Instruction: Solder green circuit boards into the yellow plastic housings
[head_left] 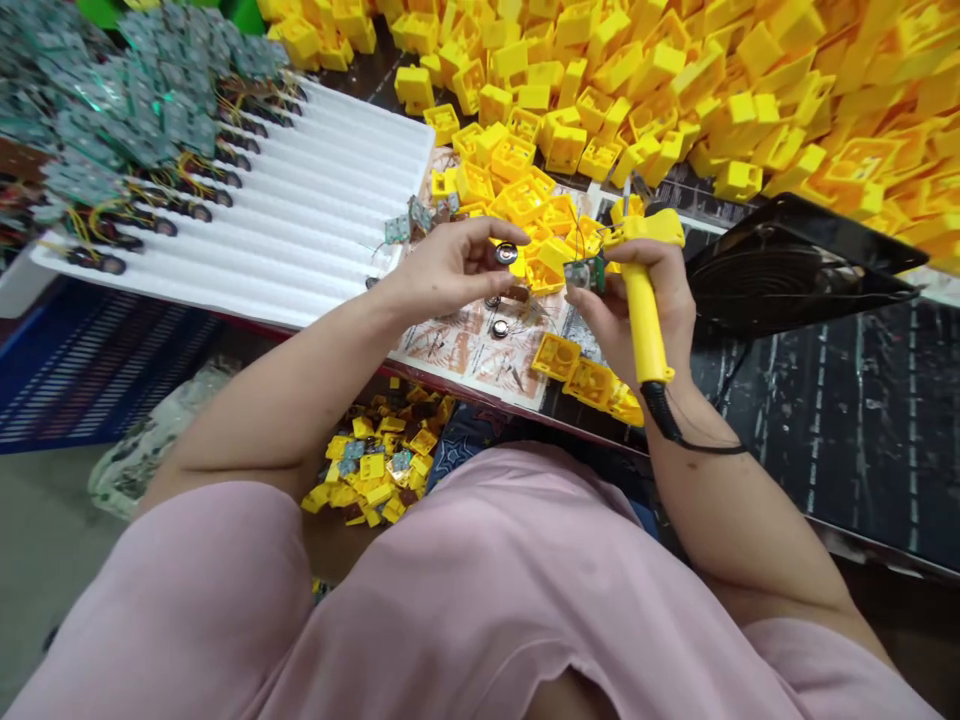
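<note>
Printed paper (469,355) spans mid-frame. At centre, the left hand (446,265) pinches a disc (506,253) between thumb and fingers; right of it, the right hand (676,310) wraps an iron (647,325), apparently so its fingertips can also grip a board (580,274). Cases (660,95) heap beyond, upper right.

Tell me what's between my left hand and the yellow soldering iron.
In the head view, yellow plastic housings and a circuit board held in your right hand lie there.
</note>
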